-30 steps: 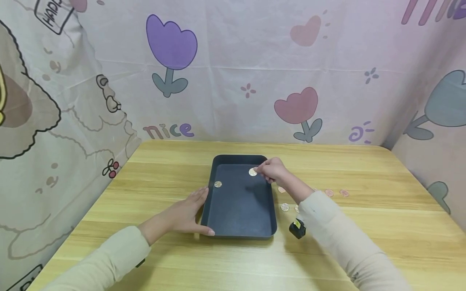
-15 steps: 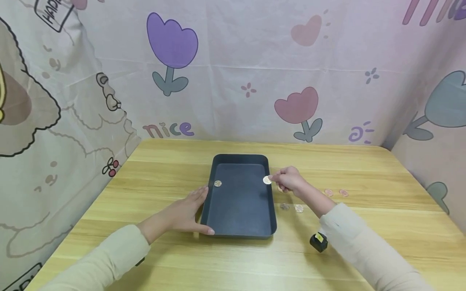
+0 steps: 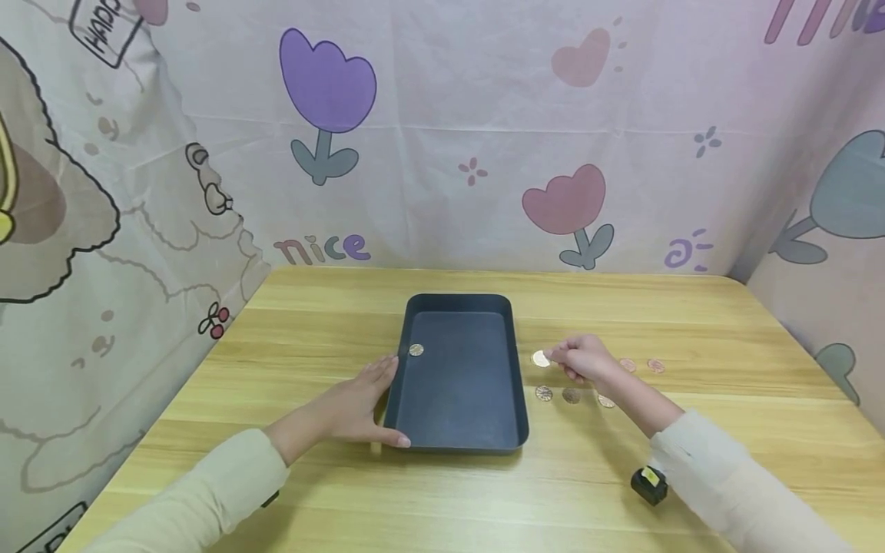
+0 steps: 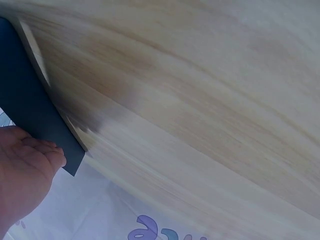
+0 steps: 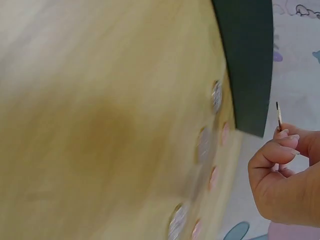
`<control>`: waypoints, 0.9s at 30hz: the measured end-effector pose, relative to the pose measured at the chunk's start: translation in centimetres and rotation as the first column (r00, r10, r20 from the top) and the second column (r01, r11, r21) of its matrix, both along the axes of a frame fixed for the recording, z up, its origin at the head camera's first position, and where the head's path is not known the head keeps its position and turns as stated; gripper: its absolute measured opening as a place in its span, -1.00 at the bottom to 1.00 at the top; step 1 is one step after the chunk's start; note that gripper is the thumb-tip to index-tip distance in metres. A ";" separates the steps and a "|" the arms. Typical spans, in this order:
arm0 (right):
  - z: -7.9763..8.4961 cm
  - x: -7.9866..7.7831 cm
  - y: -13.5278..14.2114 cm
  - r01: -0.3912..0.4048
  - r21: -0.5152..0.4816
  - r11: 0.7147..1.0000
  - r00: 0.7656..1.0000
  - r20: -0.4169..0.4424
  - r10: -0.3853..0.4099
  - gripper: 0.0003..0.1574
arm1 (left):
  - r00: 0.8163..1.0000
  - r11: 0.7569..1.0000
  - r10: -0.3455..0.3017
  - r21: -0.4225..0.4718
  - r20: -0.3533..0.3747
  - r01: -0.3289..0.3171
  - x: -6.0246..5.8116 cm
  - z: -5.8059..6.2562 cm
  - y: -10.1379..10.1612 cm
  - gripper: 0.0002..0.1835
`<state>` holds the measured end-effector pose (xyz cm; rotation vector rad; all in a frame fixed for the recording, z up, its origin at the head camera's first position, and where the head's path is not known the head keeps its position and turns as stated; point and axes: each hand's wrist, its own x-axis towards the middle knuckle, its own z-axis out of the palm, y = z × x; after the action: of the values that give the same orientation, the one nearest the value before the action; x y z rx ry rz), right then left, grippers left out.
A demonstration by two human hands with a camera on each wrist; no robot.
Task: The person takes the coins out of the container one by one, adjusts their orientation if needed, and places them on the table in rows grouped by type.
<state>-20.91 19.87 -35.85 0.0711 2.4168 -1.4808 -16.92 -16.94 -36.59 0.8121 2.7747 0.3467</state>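
A gold-coloured coin (image 3: 541, 359) is pinched between the thumb and forefinger of my right hand (image 3: 586, 359), to the right of the dark tray (image 3: 456, 448). In the right wrist view that coin (image 5: 279, 117) stands edge-on, raised above the table, with the other fingers curled. My left hand (image 3: 353, 407) rests against the tray's left wall, fingers extended along it and thumb at the near left corner. The left wrist view shows this hand (image 4: 27, 167) touching the tray's outer wall (image 4: 37, 107). One coin (image 3: 416, 350) is in the tray, by its left wall.
Several coins lie on the wooden table (image 3: 332, 307) right of the tray: silvery ones such as this coin (image 3: 544, 393) nearer, pinkish ones such as this coin (image 3: 655, 365) farther back. A black wrist device (image 3: 650, 485) sits by the right sleeve. A printed cloth (image 3: 442, 153) hangs behind.
My right hand has moved from above the tray's far right part rightward and nearer, carrying the pinched coin out past the tray's right wall. The left hand and tray stay put.
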 end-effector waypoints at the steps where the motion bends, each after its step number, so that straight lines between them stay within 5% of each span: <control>1: -0.1 0.1 0.4 0.000 0.006 1.000 1.000 0.003 0.000 -0.82 | 1.000 1.000 0.000 0.001 -0.001 0.000 0.0 0.0 0.0 0.32; 9: -0.8 1.5 3.8 -0.046 -0.013 0.999 0.999 0.006 0.046 -0.79 | 1.000 1.000 -0.009 0.003 -0.018 0.009 0.0 -0.1 0.1 0.32; 27: -1.5 3.7 9.6 -0.005 0.047 0.999 0.998 0.061 0.002 -0.73 | 1.000 1.000 0.002 0.004 -0.001 -0.002 0.0 -0.1 0.0 0.31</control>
<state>-17.17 29.45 -37.33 0.1206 2.4015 -1.4000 -16.93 -16.95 -36.66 0.8113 2.7765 0.3523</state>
